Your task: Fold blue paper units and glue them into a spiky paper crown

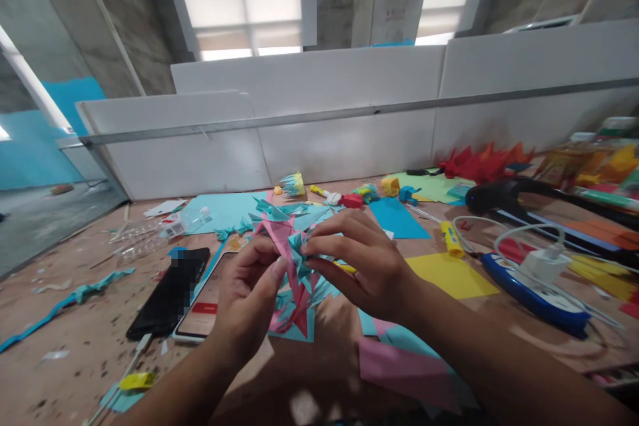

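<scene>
A folded paper piece in pink and teal (301,293), with several pointed tips, is held up above the table between both hands. My left hand (253,286) grips its left side, thumb lying along the pink paper. From the right, my right hand (367,254) pinches a teal folded part (298,249) of the same piece with its fingertips. Both hands are closed on the paper. My fingers hide some of the folds, and where the single parts join is hard to make out.
A black phone (172,289) and a second, lit phone (202,313) lie to the left. Pink paper (399,369) and yellow paper (452,274) lie at the right, near a blue power strip (534,296) with cables. A white partition (344,150) stands behind.
</scene>
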A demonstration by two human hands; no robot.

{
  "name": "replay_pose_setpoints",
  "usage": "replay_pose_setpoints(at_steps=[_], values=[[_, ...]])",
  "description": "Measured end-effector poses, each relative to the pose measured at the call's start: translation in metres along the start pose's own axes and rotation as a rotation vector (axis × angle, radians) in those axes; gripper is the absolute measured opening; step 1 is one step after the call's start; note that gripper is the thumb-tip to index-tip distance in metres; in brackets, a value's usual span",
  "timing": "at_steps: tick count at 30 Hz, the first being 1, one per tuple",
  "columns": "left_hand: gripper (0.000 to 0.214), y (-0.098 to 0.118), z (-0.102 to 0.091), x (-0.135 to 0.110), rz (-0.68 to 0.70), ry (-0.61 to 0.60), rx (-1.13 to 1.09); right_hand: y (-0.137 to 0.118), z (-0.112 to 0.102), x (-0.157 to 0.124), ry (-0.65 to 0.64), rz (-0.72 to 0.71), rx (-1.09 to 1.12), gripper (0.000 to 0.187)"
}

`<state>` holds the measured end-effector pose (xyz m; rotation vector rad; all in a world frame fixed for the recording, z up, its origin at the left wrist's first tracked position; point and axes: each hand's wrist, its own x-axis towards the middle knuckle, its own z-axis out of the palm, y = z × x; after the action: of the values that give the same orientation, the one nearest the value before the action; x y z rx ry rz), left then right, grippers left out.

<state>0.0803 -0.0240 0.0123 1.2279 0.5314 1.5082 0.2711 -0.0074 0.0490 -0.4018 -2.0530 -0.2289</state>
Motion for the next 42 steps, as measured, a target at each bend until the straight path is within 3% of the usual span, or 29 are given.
replay_pose_setpoints(at_steps=[6,13,24,31,38,42], values=[[0.017,0.004,0.002,0.0,0.015,-0.048,-0.09,-0.001,-0.001,0.0,-0.004,0.01,0.009,0.01],[0.005,-0.006,-0.009,-0.001,0.064,-0.098,0.016,0.0,-0.001,0.0,0.006,0.031,0.056,0.011],[0.004,-0.007,-0.013,-0.001,0.109,-0.121,0.09,0.0,0.0,0.0,0.003,0.017,0.025,0.01],[0.014,-0.007,-0.008,0.001,0.082,-0.179,0.055,0.007,0.0,-0.001,-0.001,0.052,0.013,0.012],[0.014,-0.003,0.0,0.004,-0.015,-0.111,-0.018,0.017,0.005,0.0,0.001,0.137,0.086,0.014],[0.026,0.011,0.012,0.005,-0.244,0.028,-0.305,0.02,0.005,0.002,-0.019,0.173,0.024,0.02]])
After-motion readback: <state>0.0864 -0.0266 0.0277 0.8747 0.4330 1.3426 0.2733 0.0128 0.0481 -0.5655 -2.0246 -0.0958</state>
